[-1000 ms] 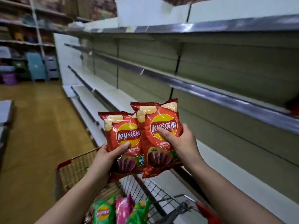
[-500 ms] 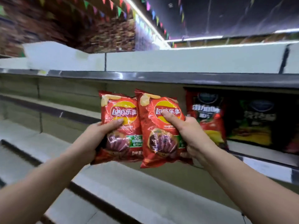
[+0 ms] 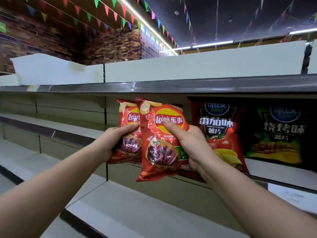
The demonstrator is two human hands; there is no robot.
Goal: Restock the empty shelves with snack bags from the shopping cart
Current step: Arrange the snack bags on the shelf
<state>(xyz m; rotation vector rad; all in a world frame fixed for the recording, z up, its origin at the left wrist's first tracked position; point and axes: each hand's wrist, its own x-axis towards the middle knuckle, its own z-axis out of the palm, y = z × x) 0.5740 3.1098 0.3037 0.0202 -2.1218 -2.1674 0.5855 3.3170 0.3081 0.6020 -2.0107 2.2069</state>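
Shelves [image 3: 56,120] stand mostly bare; tomato bag [image 3: 217,133] and barbecue bag [image 3: 278,134] already sit there; left hand [image 3: 116,140] grips rear Lay's bag [image 3: 128,117], right hand [image 3: 187,140] grips front Lay's bag [image 3: 159,152], both bags just beside them, unplaced

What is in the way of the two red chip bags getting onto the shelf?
Nothing visible. The left hand and right hand hold the two red bags before the shelf; it looks bare left of the tomato chips bag.
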